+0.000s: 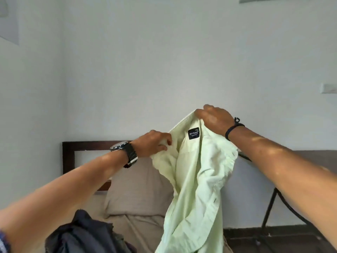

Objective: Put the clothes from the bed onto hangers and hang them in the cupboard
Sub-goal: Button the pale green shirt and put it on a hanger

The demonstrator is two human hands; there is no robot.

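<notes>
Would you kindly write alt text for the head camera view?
Both hands, left hand and right hand, hold up a pale green cotton shirt by its collar above a beige-sheeted bed. A dark crumpled garment lies on the bed below.

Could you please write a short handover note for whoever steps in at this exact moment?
Hands: left hand grips the pale green shirt by one side of its collar; right hand grips the other side, holding it up above the bed.
Things: dark clothes lie heaped on the bed. No hanger or cupboard in view.
Done: the shirt is picked up.
Left: put it on a hanger, hang it, then the dark clothes.
</notes>
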